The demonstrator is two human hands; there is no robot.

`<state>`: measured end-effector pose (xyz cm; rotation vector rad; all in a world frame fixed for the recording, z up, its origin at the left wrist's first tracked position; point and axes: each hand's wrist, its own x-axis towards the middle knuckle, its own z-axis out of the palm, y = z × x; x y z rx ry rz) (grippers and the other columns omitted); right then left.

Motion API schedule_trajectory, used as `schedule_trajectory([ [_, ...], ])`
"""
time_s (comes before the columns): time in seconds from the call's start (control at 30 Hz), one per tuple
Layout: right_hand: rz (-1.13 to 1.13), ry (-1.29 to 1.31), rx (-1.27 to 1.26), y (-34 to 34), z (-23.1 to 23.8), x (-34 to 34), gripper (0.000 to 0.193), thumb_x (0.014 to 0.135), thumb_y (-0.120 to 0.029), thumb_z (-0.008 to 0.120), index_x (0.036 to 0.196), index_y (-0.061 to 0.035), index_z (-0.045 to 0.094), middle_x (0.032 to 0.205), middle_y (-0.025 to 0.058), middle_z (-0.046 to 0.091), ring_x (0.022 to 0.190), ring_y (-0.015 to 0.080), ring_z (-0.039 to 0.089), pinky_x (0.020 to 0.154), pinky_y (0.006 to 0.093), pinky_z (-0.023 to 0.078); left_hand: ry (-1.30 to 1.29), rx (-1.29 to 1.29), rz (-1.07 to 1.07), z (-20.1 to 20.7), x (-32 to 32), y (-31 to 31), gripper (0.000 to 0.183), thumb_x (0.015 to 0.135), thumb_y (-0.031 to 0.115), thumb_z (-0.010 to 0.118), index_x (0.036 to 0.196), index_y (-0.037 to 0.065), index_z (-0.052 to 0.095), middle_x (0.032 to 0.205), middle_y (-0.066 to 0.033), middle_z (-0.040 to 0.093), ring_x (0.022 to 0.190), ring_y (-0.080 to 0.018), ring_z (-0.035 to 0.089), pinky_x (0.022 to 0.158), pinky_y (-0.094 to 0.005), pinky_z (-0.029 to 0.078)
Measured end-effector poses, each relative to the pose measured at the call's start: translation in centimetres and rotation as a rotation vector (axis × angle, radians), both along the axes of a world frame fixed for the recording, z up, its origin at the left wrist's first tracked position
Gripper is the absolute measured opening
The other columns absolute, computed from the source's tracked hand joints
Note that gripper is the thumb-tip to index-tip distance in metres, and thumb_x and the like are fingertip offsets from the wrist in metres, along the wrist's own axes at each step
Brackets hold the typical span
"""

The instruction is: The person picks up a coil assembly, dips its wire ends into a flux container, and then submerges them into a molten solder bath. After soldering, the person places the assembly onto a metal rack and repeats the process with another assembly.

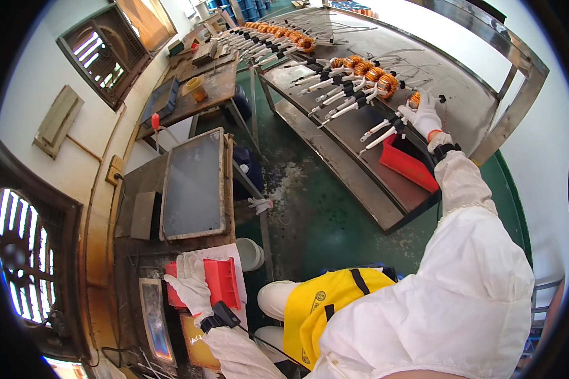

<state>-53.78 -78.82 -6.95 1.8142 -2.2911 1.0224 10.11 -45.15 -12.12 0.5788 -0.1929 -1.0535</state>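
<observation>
My right hand [424,115], in a white glove, reaches far out to the metal bench and closes around a copper-wound ring coil [414,99]. White-sleeved leads [378,131] with black bands lie beside that hand, toward the bench's near edge. A row of similar coils [373,74] runs away to the left of it, leads pointing outward. My left hand [191,282], gloved too, rests over a red plastic bin [221,283] at the lower left. Its fingers are stretched out, and I see nothing held in them.
Another red bin [409,165] sits below the right hand at the bench [464,95] edge. A framed grey plate [194,183] stands on the left worktable. A solder-like bath [156,319] lies near my left hand. A white bucket [249,254] stands beside that table.
</observation>
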Motion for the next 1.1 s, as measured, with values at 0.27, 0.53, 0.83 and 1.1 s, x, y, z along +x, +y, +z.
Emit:
schedule_trajectory([
  [0.27, 0.0, -0.023, -0.015, -4.1, -0.7, 2.6, 0.095, 0.07, -0.056, 0.07, 0.143, -0.0133, 0.027, 0.146, 0.0261, 0.026, 0.123, 0.0475, 0.042, 0.1, 0.05, 0.04, -0.078, 0.003, -0.01, -0.4, 0.2, 0.1, 0.074, 0.094, 0.056, 0.041, 0.141, 0.0, 0.033, 0.144, -0.0136, 0.04, 0.132, -0.0312, 0.04, 0.103, -0.043, 0.045],
  [0.53, 0.114, 0.044, 0.013, -2.8, 1.6, 3.1, 0.078, 0.081, -0.059, 0.058, 0.139, -0.0134, 0.036, 0.134, 0.0276, 0.04, 0.122, 0.044, 0.045, 0.099, 0.0471, 0.041, 0.063, 0.015, 0.047, 0.4, -0.2, 0.4, 0.076, 0.092, 0.058, 0.043, 0.142, 0.003, 0.032, 0.144, -0.0154, 0.04, 0.134, -0.0314, 0.037, 0.099, -0.0494, 0.047],
  [0.83, -0.138, 0.149, 0.194, -4.5, 1.2, -9.8, 0.038, 0.086, -0.031, 0.051, 0.116, -0.0095, 0.061, 0.099, 0.0207, 0.065, 0.101, 0.0366, 0.06, 0.086, 0.0477, 0.047, 0.059, -0.002, -0.004, 0.0, 0.3, 0.2, 0.075, 0.092, 0.059, 0.041, 0.142, 0.004, 0.033, 0.143, -0.0137, 0.041, 0.132, -0.0308, 0.04, 0.101, -0.0498, 0.046],
  [1.1, 0.238, -0.888, 0.312, -3.4, 3.7, -6.3, 0.034, 0.093, -0.025, 0.051, 0.126, -0.0174, 0.053, 0.097, 0.0022, 0.063, 0.074, 0.014, 0.058, 0.066, 0.0361, 0.048, -0.009, 0.037, 0.035, -0.2, 0.3, 0.3, 0.076, 0.092, 0.059, 0.041, 0.142, 0.003, 0.032, 0.143, -0.0142, 0.04, 0.131, -0.0299, 0.042, 0.1, -0.0466, 0.047],
])
